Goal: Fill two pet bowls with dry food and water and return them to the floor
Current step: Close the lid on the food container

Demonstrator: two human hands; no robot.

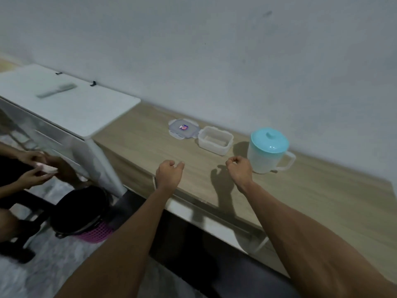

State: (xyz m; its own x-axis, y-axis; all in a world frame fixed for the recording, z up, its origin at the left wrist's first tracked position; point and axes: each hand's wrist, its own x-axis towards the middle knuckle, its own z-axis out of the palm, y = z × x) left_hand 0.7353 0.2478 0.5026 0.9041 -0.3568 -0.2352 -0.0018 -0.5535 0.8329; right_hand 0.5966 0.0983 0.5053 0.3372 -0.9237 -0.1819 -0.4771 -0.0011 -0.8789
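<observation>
On the wooden counter (322, 196) stands an open white plastic container (215, 140), with its clear lid (183, 128) lying flat to its left. A white jug with a turquoise lid (268, 150) and a side handle stands to the right. My left hand (168, 172) hovers over the counter's front edge, fingers loosely curled around nothing. My right hand (238, 167) is just left of the jug, also curled with nothing in it. No pet bowl shows in this view.
A white table (71, 106) with a grey comb-like object (56, 90) adjoins the counter on the left. Another person's hands (36, 168) hold a small pink thing at far left. A black-and-pink basket (86, 214) sits on the floor below.
</observation>
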